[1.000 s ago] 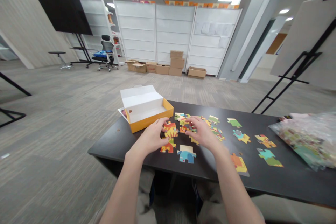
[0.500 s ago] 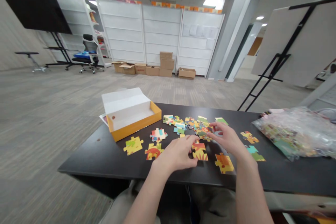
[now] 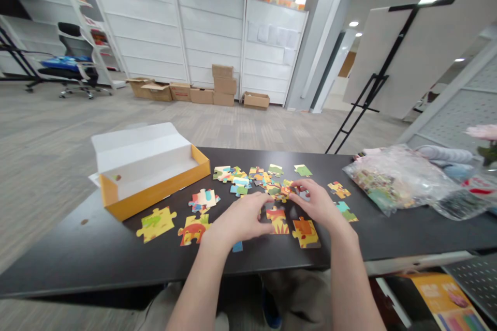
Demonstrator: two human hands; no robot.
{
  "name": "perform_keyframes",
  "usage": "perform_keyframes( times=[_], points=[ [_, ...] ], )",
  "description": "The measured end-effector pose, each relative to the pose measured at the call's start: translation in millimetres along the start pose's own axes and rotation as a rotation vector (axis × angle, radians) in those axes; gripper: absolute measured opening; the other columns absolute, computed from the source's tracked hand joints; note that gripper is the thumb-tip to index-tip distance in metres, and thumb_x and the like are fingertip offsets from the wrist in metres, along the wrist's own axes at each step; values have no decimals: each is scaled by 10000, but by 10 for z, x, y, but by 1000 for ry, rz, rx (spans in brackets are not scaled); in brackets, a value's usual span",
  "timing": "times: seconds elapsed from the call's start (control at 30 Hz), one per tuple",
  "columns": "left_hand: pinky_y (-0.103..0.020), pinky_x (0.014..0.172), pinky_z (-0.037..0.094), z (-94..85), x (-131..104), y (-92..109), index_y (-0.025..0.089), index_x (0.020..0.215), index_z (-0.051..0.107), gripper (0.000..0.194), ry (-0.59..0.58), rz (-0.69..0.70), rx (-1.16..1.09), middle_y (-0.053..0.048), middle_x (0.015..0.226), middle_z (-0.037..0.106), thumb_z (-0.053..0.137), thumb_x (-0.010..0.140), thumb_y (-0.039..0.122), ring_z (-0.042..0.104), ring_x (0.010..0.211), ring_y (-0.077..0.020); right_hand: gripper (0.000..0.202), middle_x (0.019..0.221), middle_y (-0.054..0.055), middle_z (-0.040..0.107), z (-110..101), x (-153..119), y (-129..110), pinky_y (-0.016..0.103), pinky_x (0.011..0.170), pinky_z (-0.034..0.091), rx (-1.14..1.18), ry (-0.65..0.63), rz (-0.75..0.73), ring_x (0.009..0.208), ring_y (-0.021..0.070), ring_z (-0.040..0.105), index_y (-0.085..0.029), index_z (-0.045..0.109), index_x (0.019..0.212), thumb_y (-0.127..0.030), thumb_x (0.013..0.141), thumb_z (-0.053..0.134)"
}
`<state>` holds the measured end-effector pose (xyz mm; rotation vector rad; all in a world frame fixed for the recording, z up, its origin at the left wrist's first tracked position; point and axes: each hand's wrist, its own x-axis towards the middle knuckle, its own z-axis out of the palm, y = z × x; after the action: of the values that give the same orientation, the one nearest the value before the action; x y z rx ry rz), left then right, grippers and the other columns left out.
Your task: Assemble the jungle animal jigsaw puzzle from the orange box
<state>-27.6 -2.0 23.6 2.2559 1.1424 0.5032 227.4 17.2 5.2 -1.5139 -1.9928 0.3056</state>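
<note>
My left hand (image 3: 243,220) hovers over the table with thumb and fingers apart, just left of a red and yellow puzzle piece (image 3: 277,221). Thumb and forefinger of my right hand (image 3: 316,201) close on the edge of an orange-red puzzle piece (image 3: 287,191), beside the loose cluster of pieces. An orange and yellow piece (image 3: 306,232) lies below the right hand. Left of my left hand are a yellow-green piece (image 3: 156,224), a piece with a red animal (image 3: 193,229) and a pale piece (image 3: 204,199). A blue piece (image 3: 237,246) shows partly under the left wrist.
An open yellow box (image 3: 159,186) with a white inside stands at the table's left. Green pieces (image 3: 303,170) and an orange piece (image 3: 338,190) lie farther out. To the right is a clear plastic bag of colourful pieces (image 3: 396,178). The dark table's (image 3: 163,264) near edge faces me.
My view has turned to the right. The left hand has drawn slightly away from the red and yellow piece, uncovering a blue one. My right fingers have come closer to the orange-red piece.
</note>
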Motion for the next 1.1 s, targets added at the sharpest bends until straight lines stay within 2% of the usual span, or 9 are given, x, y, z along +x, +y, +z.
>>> perform_keyframes(
  times=[0.1,0.2,0.33,0.4,0.53,0.73,0.83,1.0,1.1],
  points=[
    [-346,878,530,-172,-80,-200,220,1273,629,413,160,-86,8,-78,1270,676,611,878,340,691,907,-215,225,972,69,678,-3,21,-92,376,825,519,13,-18,-8,915,232,639,-214,696,1033,-379,892,639],
    [-401,994,486,-354,-224,-463,212,1332,591,460,308,-259,191,-100,1313,662,599,884,313,625,1174,-290,218,946,64,678,-12,45,-139,382,836,513,24,-23,-15,933,239,636,-216,695,1022,-382,896,631],
    [-452,1069,435,-487,-419,-701,147,1365,551,556,247,-450,374,-168,1331,641,645,851,337,572,1267,-342,222,982,71,688,20,73,-137,391,838,519,39,-24,-17,929,236,648,-208,689,1036,-365,886,643],
    [-439,1067,437,-506,-477,-732,138,1392,520,590,205,-487,390,-180,1349,630,644,850,334,573,1278,-337,226,981,71,692,52,82,-135,392,834,526,44,-27,-27,909,230,651,-209,690,1041,-364,882,651],
    [-423,1036,457,-520,-520,-702,164,1424,487,609,177,-468,380,-166,1345,643,630,850,308,609,1239,-323,255,1026,82,698,108,86,-148,399,836,539,69,-59,-47,931,234,652,-210,691,1064,-397,899,642],
    [-381,974,487,-644,-612,-669,187,1390,510,571,298,-442,336,-125,1301,668,572,877,430,640,1181,-305,258,1062,89,700,140,92,-134,406,840,545,86,-63,-49,952,235,656,-209,692,1060,-407,902,644],
    [-375,924,501,-750,-735,-677,197,1397,509,587,317,-519,398,-115,1290,677,531,884,480,658,1146,-313,242,1048,87,700,148,102,-133,393,820,545,79,-49,-57,936,230,657,-210,698,1048,-387,888,658],
    [-381,860,511,-870,-981,-719,221,1294,592,525,257,-620,493,-109,1202,720,477,893,539,680,1101,-327,200,1025,78,698,165,130,-228,374,798,536,63,-53,-77,921,227,658,-209,692,1006,-358,876,665],
    [-404,797,518,-889,-1082,-737,212,1231,621,511,220,-705,542,-127,1079,746,425,908,555,705,1011,-351,192,1037,79,698,183,143,-319,378,809,534,69,-60,-94,914,229,663,-210,693,1002,-349,870,676]
  ],
)
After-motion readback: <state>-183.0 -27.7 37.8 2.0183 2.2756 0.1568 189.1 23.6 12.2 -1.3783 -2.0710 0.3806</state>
